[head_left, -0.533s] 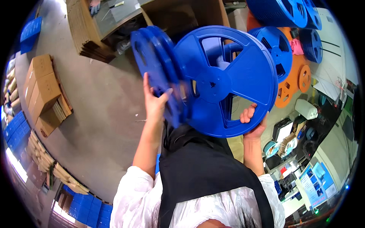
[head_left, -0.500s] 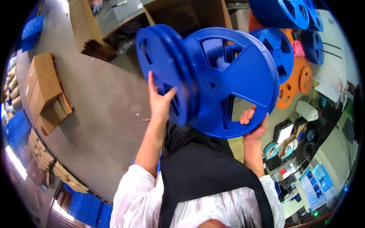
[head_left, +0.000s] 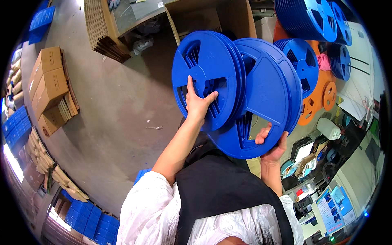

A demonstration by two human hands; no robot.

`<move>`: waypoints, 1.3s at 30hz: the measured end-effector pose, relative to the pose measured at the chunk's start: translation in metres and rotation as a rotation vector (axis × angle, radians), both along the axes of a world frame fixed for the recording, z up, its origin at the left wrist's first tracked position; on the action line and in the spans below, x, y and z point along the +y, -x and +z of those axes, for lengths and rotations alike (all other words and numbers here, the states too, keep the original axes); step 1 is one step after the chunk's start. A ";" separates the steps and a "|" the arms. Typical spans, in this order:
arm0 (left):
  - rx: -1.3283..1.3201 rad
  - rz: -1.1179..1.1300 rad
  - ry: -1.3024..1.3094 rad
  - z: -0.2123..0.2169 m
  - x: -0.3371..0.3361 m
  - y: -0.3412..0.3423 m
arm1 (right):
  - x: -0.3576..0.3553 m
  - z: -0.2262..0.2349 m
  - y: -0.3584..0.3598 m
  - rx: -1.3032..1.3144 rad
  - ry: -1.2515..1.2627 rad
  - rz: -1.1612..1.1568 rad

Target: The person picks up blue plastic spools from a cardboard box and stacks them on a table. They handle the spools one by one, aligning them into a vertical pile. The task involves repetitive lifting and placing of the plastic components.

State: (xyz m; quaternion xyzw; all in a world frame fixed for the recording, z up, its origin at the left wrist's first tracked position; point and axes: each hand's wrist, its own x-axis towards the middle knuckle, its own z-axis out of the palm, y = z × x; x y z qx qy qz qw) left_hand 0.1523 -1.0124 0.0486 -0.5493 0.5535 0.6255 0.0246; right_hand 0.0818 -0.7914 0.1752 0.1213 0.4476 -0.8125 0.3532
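Observation:
Two groups of blue plastic reels with cut-out windows are up in front of me. My left hand (head_left: 198, 106) grips the left group of reels (head_left: 222, 61), its thumb at a window edge and its index finger by the hub; some of its fingers are hidden. This group overlaps the front of the larger-looking right group of reels (head_left: 267, 87). At that group's lower right rim, my right hand (head_left: 274, 149) is closed, with fingertips showing through a window and the thumb outside. An open cardboard box (head_left: 251, 20) stands just beyond the reels.
More stacked blue reels (head_left: 304, 61) stand at right, beside orange reels (head_left: 329, 96). Flattened cardboard (head_left: 96, 32) leans against a table (head_left: 139, 10) at the far side. Cartons (head_left: 51, 81) on a pallet stand at left. A cluttered workbench (head_left: 347, 175) is at lower right.
The left group of reels has moved right and turned to face me more, now overlapping the right group's front and hub. My left hand moved with it; my right hand keeps its hold.

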 end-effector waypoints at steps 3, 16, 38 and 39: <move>0.035 0.011 -0.058 0.001 0.000 -0.002 | 0.007 -0.004 0.004 -0.047 0.047 -0.039; 0.073 -0.010 -0.058 0.001 0.006 0.005 | -0.002 0.005 0.012 -0.014 0.012 -0.071; 0.555 0.392 -0.466 0.084 -0.090 -0.113 | 0.021 -0.021 0.013 -0.083 0.183 -0.284; 0.581 0.427 -0.478 0.088 -0.089 -0.119 | 0.021 -0.023 0.013 -0.095 0.201 -0.295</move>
